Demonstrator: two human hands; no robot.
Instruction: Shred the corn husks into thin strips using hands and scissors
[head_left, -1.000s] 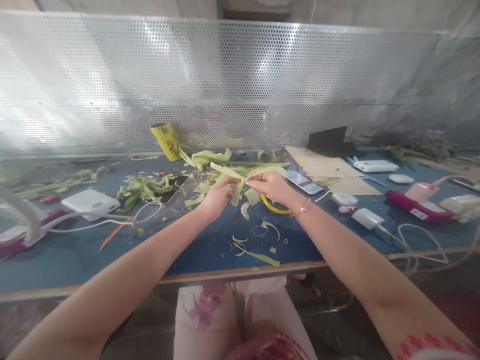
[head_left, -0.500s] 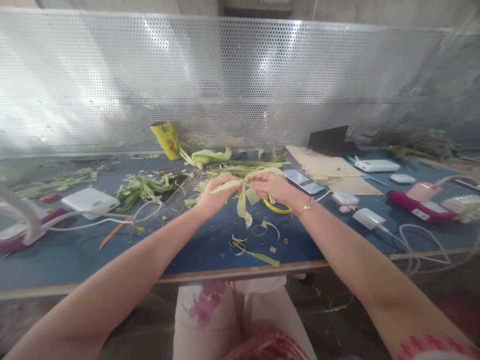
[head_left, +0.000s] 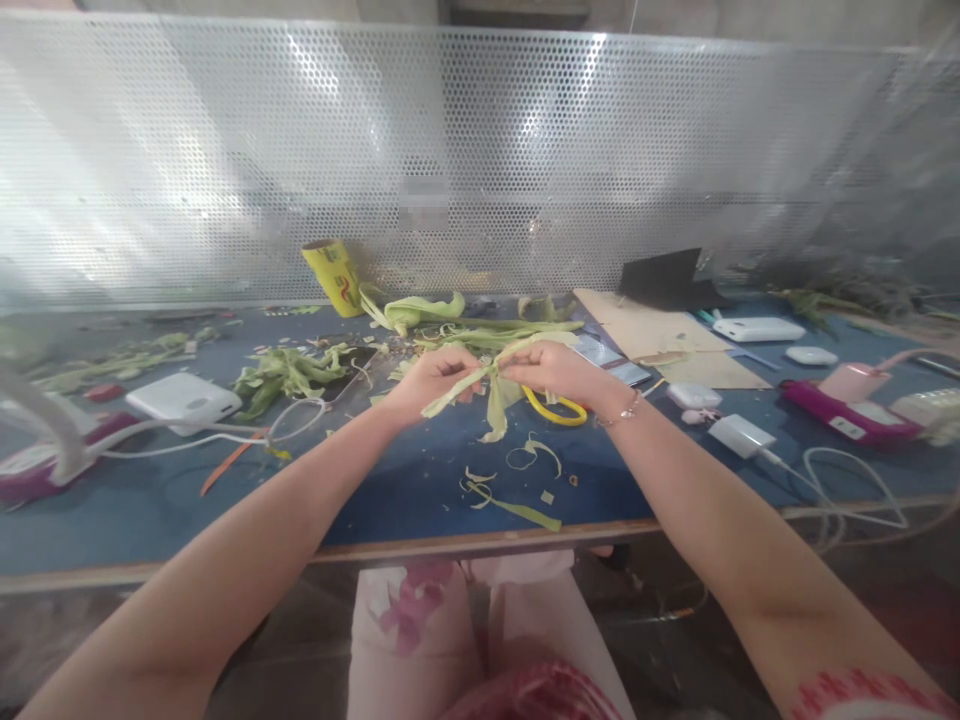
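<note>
A pale green leafy piece (head_left: pixel 496 405) hangs between my hands above the blue table (head_left: pixel 420 490), with long leaves spreading left, down and right. My left hand (head_left: pixel 435 380) pinches it from the left, fingertips close to its centre. From the right, my right hand (head_left: pixel 551 370) has its fingers closed on the same piece near the knot-like middle. A yellow loop-shaped handle (head_left: pixel 559 408) lies just below my right hand. Thin strips and a green leaf scrap (head_left: pixel 525 514) lie near the front edge.
Leaf piles (head_left: pixel 289 375) and a white adapter (head_left: pixel 184 400) are at left. A yellow tube (head_left: pixel 332 277) leans by the perforated screen (head_left: pixel 517 150). Phone (head_left: pixel 628 372), brown paper (head_left: pixel 660 330), charger (head_left: pixel 741 436) and purple power strip (head_left: pixel 847 415) sit at right.
My left hand has shifted slightly left and my right hand slightly right. The leafy piece has turned a little, and more of the yellow handle shows.
</note>
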